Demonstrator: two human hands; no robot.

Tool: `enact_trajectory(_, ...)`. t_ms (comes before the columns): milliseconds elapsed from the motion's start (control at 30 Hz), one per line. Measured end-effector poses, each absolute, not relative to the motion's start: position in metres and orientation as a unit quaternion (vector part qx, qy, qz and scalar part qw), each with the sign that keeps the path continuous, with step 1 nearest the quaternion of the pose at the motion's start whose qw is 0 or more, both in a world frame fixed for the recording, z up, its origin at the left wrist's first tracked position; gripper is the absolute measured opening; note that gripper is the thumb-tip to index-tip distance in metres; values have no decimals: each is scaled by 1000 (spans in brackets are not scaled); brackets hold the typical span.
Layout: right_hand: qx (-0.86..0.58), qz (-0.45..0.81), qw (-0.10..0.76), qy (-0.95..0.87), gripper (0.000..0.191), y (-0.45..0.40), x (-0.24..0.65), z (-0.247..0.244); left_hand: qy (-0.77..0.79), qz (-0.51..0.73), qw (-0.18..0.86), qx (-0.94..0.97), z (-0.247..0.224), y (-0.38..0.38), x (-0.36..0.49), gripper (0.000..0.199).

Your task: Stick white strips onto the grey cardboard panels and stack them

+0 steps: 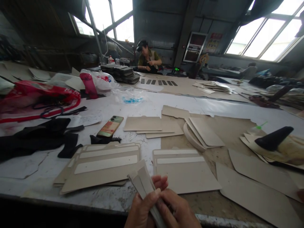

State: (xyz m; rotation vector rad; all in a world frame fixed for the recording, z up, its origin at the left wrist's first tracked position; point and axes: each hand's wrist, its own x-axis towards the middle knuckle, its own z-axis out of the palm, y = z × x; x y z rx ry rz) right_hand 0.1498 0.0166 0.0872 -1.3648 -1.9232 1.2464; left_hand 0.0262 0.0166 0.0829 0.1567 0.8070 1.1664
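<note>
My left hand [140, 209] is closed round a bundle of pale strips [145, 182], thumb on top, at the front edge of the table. From the other side my right hand [178, 207] presses its curled fingers against the same strips. Just beyond the bundle, on the left, lies a stack of beige panels [99, 174] with pale strips across them. On the right rests another beige panel [185, 177] bearing two pale strips. The lower end of the bundle is partly hidden by my fingers.
Several beige pieces [142, 123], a curved band [191, 137] and a phone [111, 126] lie farther back. Black fabric [35, 139] and plastic bags [40, 98] are at left. A black cone-shaped object [273, 139] stands right. A person [149, 60] works across the table.
</note>
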Motion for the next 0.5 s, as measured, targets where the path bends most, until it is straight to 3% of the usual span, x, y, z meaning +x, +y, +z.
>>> enact_trajectory(233, -516, 515, 304, -613, 42, 13, 146, 73, 383, 512, 769, 2, 76, 7, 24, 43)
enact_trajectory(500, -553, 430, 239, -672, 44, 8, 150, 76, 388, 516, 764, 8, 77, 5, 22, 42)
